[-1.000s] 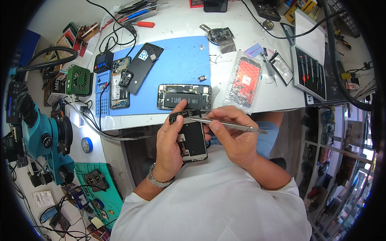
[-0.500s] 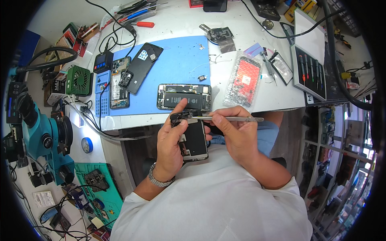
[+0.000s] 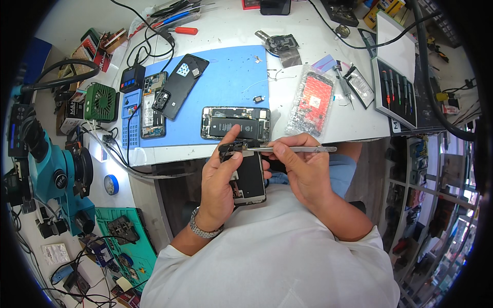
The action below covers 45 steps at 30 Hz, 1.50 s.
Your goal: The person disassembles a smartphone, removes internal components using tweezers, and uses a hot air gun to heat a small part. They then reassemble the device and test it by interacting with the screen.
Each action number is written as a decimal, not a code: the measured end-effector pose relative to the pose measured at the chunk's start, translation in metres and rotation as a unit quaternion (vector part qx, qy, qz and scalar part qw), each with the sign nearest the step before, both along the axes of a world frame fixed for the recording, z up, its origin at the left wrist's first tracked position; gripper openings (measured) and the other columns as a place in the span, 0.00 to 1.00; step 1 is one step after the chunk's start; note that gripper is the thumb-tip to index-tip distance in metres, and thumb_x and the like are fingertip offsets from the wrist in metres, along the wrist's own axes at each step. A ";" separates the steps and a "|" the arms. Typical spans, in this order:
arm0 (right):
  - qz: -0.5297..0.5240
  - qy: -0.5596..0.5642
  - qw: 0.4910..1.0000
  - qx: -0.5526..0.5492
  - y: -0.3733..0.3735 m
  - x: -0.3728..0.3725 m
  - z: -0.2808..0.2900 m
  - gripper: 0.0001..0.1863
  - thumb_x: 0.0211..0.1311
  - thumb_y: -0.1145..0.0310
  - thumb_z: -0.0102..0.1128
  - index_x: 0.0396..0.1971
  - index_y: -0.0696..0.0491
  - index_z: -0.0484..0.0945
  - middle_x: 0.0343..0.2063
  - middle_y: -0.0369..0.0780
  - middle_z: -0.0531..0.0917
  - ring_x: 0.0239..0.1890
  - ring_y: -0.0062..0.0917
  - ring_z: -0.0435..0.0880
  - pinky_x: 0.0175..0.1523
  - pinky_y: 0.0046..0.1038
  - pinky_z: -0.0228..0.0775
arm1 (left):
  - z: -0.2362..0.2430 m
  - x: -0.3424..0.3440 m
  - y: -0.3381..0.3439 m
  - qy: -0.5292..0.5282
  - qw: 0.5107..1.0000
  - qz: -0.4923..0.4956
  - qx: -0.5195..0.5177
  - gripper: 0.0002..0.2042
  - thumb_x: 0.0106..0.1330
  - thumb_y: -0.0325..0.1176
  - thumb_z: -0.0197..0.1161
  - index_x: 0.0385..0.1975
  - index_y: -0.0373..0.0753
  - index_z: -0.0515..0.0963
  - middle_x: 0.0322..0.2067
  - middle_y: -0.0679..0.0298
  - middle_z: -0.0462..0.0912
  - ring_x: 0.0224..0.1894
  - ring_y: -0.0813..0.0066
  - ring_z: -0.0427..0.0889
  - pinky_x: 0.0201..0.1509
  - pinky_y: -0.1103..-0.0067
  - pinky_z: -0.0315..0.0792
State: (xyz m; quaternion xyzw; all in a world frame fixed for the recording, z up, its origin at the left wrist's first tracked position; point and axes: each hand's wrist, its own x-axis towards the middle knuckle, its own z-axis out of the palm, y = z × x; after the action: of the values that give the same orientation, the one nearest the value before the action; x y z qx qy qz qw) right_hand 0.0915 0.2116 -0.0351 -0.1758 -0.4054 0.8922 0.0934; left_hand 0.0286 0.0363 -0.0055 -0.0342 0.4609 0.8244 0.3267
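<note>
My left hand is closed around a phone screen assembly, its dark back turned up. Between that hand's thumb and forefinger sits a small black part at the screen's upper end; its exact kind is unclear. My right hand pinches a flat metal tool, like tweezers or a thin spudger, whose tip touches the area by the black part. Just beyond my hands, an opened phone body with its black battery showing lies on the blue mat.
Left on the mat are another opened phone and a dark back cover. A bubble-wrapped red part and a screwdriver case lie to the right. A teal microscope stands at my left, beside a green fan.
The metal tool has turned slightly in my right hand, its far end a little higher. My left hand and the screen have barely shifted.
</note>
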 end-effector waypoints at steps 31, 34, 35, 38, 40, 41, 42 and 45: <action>-0.003 -0.004 0.998 -0.067 -0.014 0.010 -0.011 0.07 0.80 0.74 0.63 0.52 0.53 0.82 0.49 0.48 0.89 0.46 0.30 0.88 0.47 0.32 0.82 | -0.010 0.003 0.004 0.009 1.000 0.001 -0.027 0.30 0.82 0.34 0.51 0.81 0.32 0.57 0.50 0.42 0.88 0.49 0.58 0.92 0.54 0.64 0.90; -0.006 -0.009 0.997 -0.072 -0.014 0.010 -0.012 0.07 0.80 0.74 0.63 0.52 0.53 0.82 0.49 0.48 0.89 0.46 0.30 0.88 0.47 0.32 0.82 | -0.010 0.002 0.003 0.008 1.000 -0.005 -0.029 0.30 0.82 0.34 0.51 0.81 0.32 0.58 0.50 0.42 0.88 0.48 0.58 0.93 0.53 0.64 0.90; -0.006 -0.007 0.997 -0.075 -0.014 0.010 -0.012 0.07 0.80 0.74 0.63 0.52 0.53 0.82 0.49 0.48 0.89 0.46 0.30 0.88 0.47 0.32 0.82 | -0.010 0.002 0.002 0.006 0.999 -0.007 -0.031 0.30 0.82 0.34 0.51 0.81 0.32 0.58 0.50 0.42 0.88 0.48 0.58 0.93 0.53 0.64 0.90; -0.006 -0.006 0.997 -0.080 -0.014 0.010 -0.012 0.07 0.80 0.74 0.63 0.53 0.53 0.82 0.49 0.48 0.90 0.46 0.31 0.88 0.47 0.33 0.81 | -0.008 0.003 0.003 -0.001 1.000 -0.001 -0.029 0.30 0.82 0.34 0.51 0.81 0.32 0.58 0.50 0.42 0.88 0.47 0.57 0.93 0.53 0.64 0.90; -0.008 -0.008 0.997 -0.078 -0.014 0.011 -0.013 0.08 0.80 0.74 0.63 0.53 0.52 0.82 0.49 0.48 0.90 0.47 0.31 0.88 0.48 0.33 0.81 | -0.008 0.004 0.003 -0.002 1.000 0.003 -0.028 0.30 0.82 0.34 0.51 0.81 0.32 0.58 0.49 0.41 0.88 0.46 0.57 0.93 0.53 0.64 0.90; -0.008 -0.010 0.997 -0.077 -0.014 0.011 -0.013 0.08 0.80 0.74 0.63 0.54 0.52 0.82 0.49 0.48 0.90 0.47 0.31 0.88 0.48 0.33 0.81 | -0.008 0.004 0.003 -0.003 1.000 0.005 -0.028 0.30 0.82 0.34 0.51 0.81 0.32 0.58 0.49 0.41 0.89 0.46 0.57 0.93 0.53 0.64 0.90; -0.009 -0.012 0.997 -0.075 -0.014 0.011 -0.013 0.08 0.80 0.74 0.63 0.54 0.52 0.81 0.49 0.48 0.90 0.47 0.31 0.88 0.48 0.33 0.81 | -0.009 0.003 0.003 0.000 1.000 0.000 -0.027 0.30 0.82 0.34 0.51 0.81 0.32 0.58 0.50 0.41 0.88 0.46 0.57 0.93 0.54 0.64 0.90; -0.010 -0.015 0.997 -0.080 -0.015 0.011 -0.013 0.08 0.80 0.74 0.64 0.54 0.51 0.82 0.49 0.47 0.90 0.47 0.31 0.88 0.47 0.34 0.81 | -0.010 0.003 0.001 0.005 1.000 -0.005 -0.028 0.30 0.82 0.34 0.51 0.81 0.32 0.58 0.50 0.41 0.88 0.47 0.57 0.93 0.54 0.64 0.90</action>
State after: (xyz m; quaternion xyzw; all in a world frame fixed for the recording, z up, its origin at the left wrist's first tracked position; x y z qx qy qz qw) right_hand 0.1026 0.1964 -0.0478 -0.1997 -0.3320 0.9182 0.0818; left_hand 0.0313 0.0377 -0.0158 -0.0366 0.4857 0.8097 0.3272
